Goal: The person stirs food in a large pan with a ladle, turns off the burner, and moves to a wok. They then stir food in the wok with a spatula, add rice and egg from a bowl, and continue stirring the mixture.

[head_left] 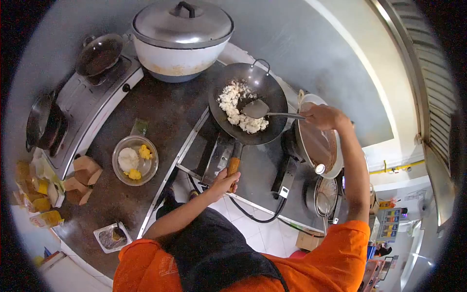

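Observation:
My left hand is wrapped round the wooden handle of a dark wok, which sits over a burner. In my right hand is the metal shaft of a wok spatula. The spatula's blade rests inside the wok against white, crumbly rice. The rice lies along the near and left side of the pan. Just right of the wok, below my right forearm, stands a large pot of brown liquid.
A clear bowl with white and yellow food stands on the left counter, near a small plastic tray. A big lidded pot is at the back. A stove with two pans is far left. A strainer lies at right.

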Motion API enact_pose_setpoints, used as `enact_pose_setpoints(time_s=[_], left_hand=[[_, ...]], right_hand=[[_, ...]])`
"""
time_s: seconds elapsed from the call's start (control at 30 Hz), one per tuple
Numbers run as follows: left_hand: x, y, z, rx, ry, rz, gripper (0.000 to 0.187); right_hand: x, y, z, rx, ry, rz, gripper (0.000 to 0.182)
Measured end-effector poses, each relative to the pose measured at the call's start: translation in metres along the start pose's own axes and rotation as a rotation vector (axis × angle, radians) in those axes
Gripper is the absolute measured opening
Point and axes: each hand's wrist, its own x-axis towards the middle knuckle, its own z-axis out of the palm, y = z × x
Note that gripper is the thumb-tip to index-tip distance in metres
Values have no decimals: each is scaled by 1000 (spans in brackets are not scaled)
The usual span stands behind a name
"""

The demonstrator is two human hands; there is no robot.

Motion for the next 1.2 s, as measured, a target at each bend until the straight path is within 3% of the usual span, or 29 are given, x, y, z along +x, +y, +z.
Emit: enact_pose_setpoints(time_s=[0.13,0.2,0.23,0.27,0.33,0.37,0.4,0.47,0.5,0.63,0.7,0.8,0.97,1.0,1.07,1.1,1.2], left_hand=[[0,0,0,-9,-39,36,25],[0,1,0,-6,-33,26,24],[-1,1,1,-6,-20,18,23],[-1,2,0,-3,-21,21,23],[1,-2,0,-10,5,16,23],[4,-2,-1,-14,6,17,23],[4,-4,-3,-21,-6,29,23],[2,-7,-1,-26,-28,37,23],[0,-6,-1,-37,-27,22,22],[2,-4,-3,-23,-31,25,22],[3,-3,-1,-45,-21,17,23],[0,-5,-2,-53,-22,7,23],[2,-7,-3,-43,-19,13,23],[0,-4,-2,-40,-10,-2,23],[-1,-2,-1,-39,-3,-15,23],[-2,-3,-2,-48,-30,3,23],[-4,1,-1,-46,-35,24,23]], right_hand=[[-6,-23,-6,-28,-216,98,26],[13,-7,12,6,-114,117,29],[9,2,13,-49,35,-47,29],[5,12,10,-49,39,-46,29],[-28,-32,-52,76,-256,234,36],[-32,-44,-60,53,-299,274,33],[-20,18,-7,58,-305,278,33],[41,67,83,193,145,48,25],[37,35,42,43,-47,23,25],[-11,-7,-37,-88,-142,104,28],[-25,-28,-59,60,-345,369,31],[12,-10,-6,110,-164,230,31],[-6,-12,-58,85,-230,220,32],[1,-2,-42,88,-232,224,32],[23,24,0,167,-60,-8,29],[15,-24,-26,115,-267,229,30],[11,8,-21,138,-110,171,30]])
